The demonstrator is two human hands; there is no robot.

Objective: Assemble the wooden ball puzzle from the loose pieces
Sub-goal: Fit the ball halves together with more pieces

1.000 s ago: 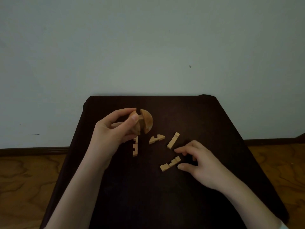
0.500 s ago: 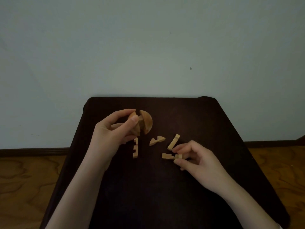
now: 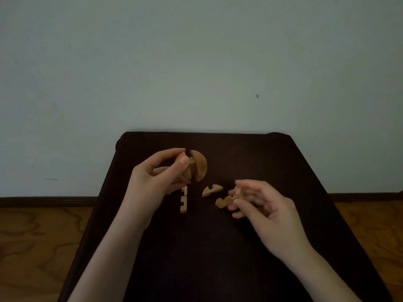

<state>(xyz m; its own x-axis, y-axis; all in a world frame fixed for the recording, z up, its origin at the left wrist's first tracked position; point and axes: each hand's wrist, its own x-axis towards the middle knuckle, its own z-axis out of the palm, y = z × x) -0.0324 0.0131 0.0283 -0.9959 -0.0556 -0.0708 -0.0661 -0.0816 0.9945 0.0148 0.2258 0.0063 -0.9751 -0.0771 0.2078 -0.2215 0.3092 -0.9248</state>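
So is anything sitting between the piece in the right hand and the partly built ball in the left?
Nothing visible blocks it. The curved piece lies on the table below that path, beside the notched piece.

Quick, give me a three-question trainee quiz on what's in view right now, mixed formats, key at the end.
1. True or false: the left hand holds the partly built ball above the dark table.
2. Which hand holds a notched piece? A. left hand B. right hand C. neither
3. Fill in: the half-round piece lies between the comb-shaped piece and the ____ hand.

Key: 1 true; 2 B; 3 right.
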